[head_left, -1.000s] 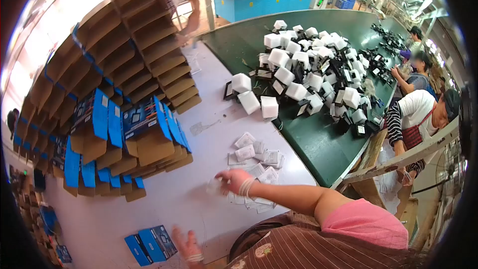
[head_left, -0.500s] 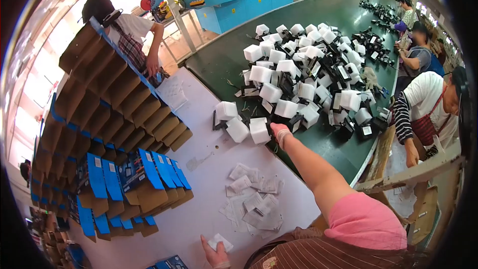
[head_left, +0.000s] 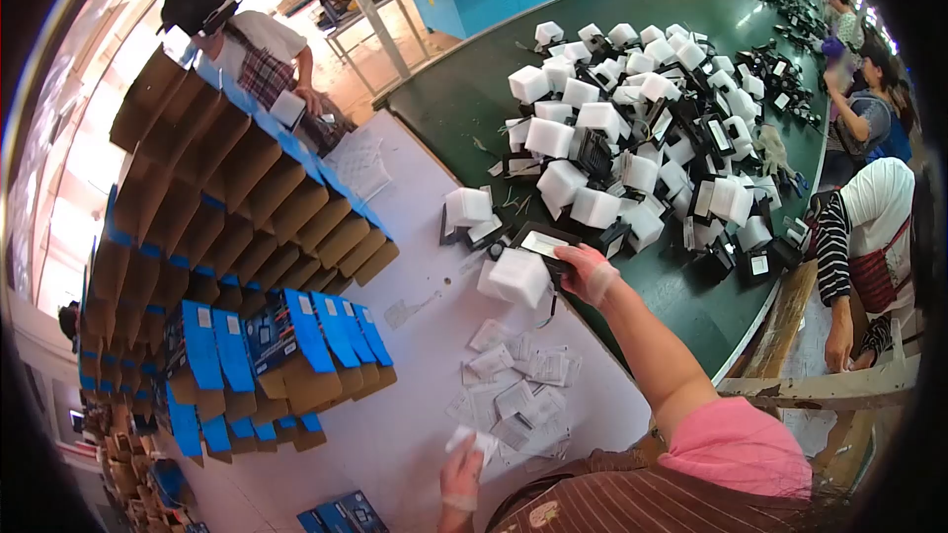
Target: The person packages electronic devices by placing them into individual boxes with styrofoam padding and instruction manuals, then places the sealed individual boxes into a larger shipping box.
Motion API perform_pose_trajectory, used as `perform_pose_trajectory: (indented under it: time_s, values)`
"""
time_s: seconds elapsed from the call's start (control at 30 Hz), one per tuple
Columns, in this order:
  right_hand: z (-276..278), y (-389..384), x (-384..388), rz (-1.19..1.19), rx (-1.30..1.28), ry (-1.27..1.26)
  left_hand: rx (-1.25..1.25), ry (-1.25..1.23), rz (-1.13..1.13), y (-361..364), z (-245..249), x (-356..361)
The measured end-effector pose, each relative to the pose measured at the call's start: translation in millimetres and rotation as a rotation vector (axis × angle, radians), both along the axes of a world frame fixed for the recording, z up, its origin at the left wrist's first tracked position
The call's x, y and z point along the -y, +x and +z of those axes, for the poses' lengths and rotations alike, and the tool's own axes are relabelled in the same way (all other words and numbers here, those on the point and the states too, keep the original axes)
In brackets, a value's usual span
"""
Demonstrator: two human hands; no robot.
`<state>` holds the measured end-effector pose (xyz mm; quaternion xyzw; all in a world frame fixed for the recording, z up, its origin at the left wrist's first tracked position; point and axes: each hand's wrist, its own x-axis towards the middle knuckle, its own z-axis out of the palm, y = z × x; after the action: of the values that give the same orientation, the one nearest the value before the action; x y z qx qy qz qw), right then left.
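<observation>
My right hand (head_left: pixel 590 274) is closed on a black flat device (head_left: pixel 539 242) with a pale label, at the edge between the white table and the green belt. A white foam block (head_left: pixel 518 278) sits against the device, on the side toward the table. Lower down, my left hand (head_left: pixel 460 479) pinches a small white packet (head_left: pixel 475 441) just left of a spread of flat, printed packets (head_left: pixel 533 397). Another foam-capped device (head_left: pixel 467 207) stands on the table beyond my right hand.
A big heap of foam-capped black devices (head_left: pixel 642 138) covers the green belt (head_left: pixel 454 99). Open blue-and-brown cartons (head_left: pixel 247 207) stand stacked at left, with folded blue boxes (head_left: pixel 341 513) near the front. One person (head_left: pixel 262 59) stands behind the cartons; others line the right side.
My right hand has pulled the device with foam toward me, turning its label into view. My left hand has moved right and up with its packet. The person behind the cartons now holds a white object.
</observation>
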<state>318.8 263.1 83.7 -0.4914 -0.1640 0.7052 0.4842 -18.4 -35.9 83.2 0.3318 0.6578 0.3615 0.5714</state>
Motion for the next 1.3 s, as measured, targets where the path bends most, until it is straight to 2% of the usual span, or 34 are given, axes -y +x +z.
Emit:
perform_pose_trajectory:
  time_s: [0.07, 0.1, 0.17, 0.23, 0.3, 0.33, 0.47, 0.57, 0.6, 0.63, 0.7, 0.73, 0.77, 0.83, 0.9, 0.93, 1.0, 1.07, 1.1, 1.13, 1.17, 1.2, 1.3]
  values:
    - [33, -9, 38, -0.008, -0.078, 0.163, 0.475, 0.104, 0.137, 25, 28, -34]
    - [49, -17, 57, 0.024, -0.085, 0.242, 0.724, 0.102, 0.151, 25, 25, -51]
    - [70, -37, 94, 0.085, -0.075, 0.335, 0.922, 0.079, 0.129, 29, 25, -87]
    - [89, -62, 136, 0.159, 0.064, 0.336, 0.838, 0.160, 0.123, 46, 53, -105]
    - [81, -92, 177, 0.090, 0.047, 0.366, 0.769, 0.375, 0.173, 58, 104, -91]
    - [91, -103, 194, 0.087, 0.042, 0.365, 0.642, 0.382, 0.195, 54, 116, -80]
    - [100, -141, 241, 0.042, -0.045, 0.383, 0.325, 0.493, 0.181, 24, 120, -35]
    - [105, -139, 236, 0.463, 0.108, 0.356, 0.229, 0.528, 0.128, -17, 120, -16]
    - [123, -135, 222, 0.627, 0.002, 0.463, 0.192, 0.524, 0.095, -34, 117, -8]
    - [145, -127, 216, 0.625, -0.143, 0.456, 0.155, 0.515, 0.059, -50, 116, -1]
    - [174, -131, 206, 0.698, 0.185, 0.562, 0.038, 0.443, -0.103, -62, 143, 13]
    - [158, -137, 201, 0.915, 0.210, 0.554, 0.018, 0.436, -0.172, -61, 148, 17]
    - [168, -145, 198, 1.214, 0.749, 0.789, -0.002, 0.431, -0.250, -59, 150, 18]
    - [159, -160, 198, 1.467, 0.829, 0.587, 0.071, 0.394, -0.366, -67, 137, 14]
    - [168, -156, 204, 1.372, 0.810, 0.495, 0.134, 0.380, -0.442, -79, 121, -3]
    - [170, -150, 207, 1.323, 0.798, 0.445, -0.016, 0.454, -0.384, -94, 113, -18]
    - [143, -127, 212, 0.999, 0.449, 0.326, -0.666, 0.834, -0.291, -127, 122, -61]
    - [122, -112, 221, 0.703, 0.187, 0.233, -1.133, 0.637, -0.261, -141, 187, -101]
    - [118, -111, 222, 0.633, 0.071, 0.210, -1.508, 0.786, -0.199, -152, 181, -128]
    - [115, -111, 226, 0.555, -0.046, 0.182, -1.739, 0.754, -0.324, -163, 181, -158]
    - [113, -112, 231, 0.467, -0.162, 0.154, -1.889, 0.760, -0.387, -170, 173, -185]
    - [118, -114, 233, 0.428, -0.225, 0.172, -1.996, 0.936, -0.409, -181, 159, -210]
    - [111, -114, 232, 0.295, -0.264, 0.143, -2.017, 0.865, -0.773, -175, 161, -245]
